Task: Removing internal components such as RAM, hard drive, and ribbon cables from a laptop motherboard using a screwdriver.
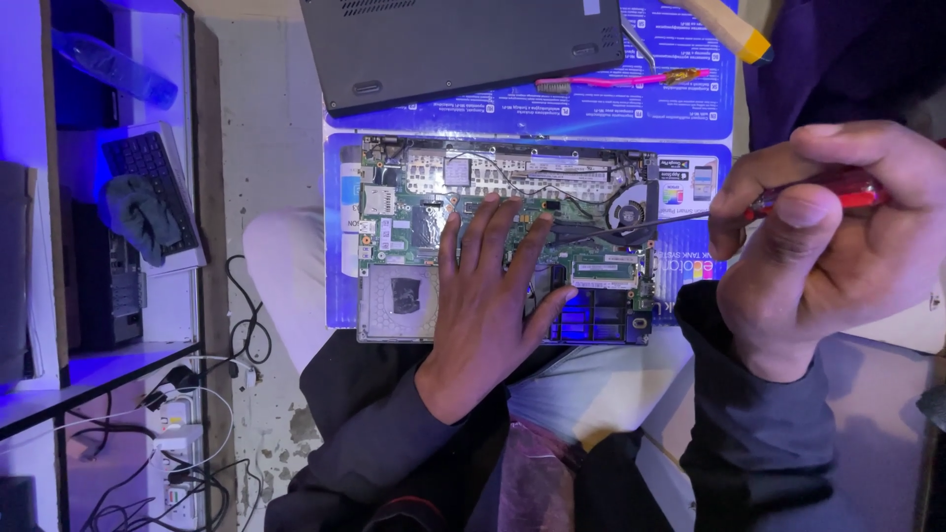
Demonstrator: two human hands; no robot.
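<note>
Laptop (pixel 503 241), opened with its bottom cover taken off, is laid on a blue printed box (pixel 690 118) across the person's lap, near the middle of the view. Its green circuit board, a round fan (pixel 627 210) at the right, and an empty dark bay at the lower right are exposed.

The left hand (pixel 488 296) is pressed flat on the board, palm down, with the fingers spread apart and nothing gripped; the fingertips are placed near the board's centre and the thumb is stretched out toward the lower right bay.

The right hand (pixel 823 232) is held up at the right edge of the box, closer to the camera, and is closed around the red handle of a screwdriver (pixel 749 209). The handle is pinched between thumb and curled fingers. The thin dark shaft is pointed leftward over the laptop, and its tip is seen just below the fan, close to the heat pipe; whether the tip is touching the board cannot be told.

A grey cover (pixel 463 44) is laid upside down above the laptop, partly on the box. Beside it, a pink brush (pixel 616 79) and a yellow-tipped tool handle (pixel 729 28) are seen. At the left, a shelf (pixel 128 197) is lit blue, with a small keyboard (pixel 148 177) and a cloth on it, and cables with a power strip (pixel 182 438) are seen on the floor below.
</note>
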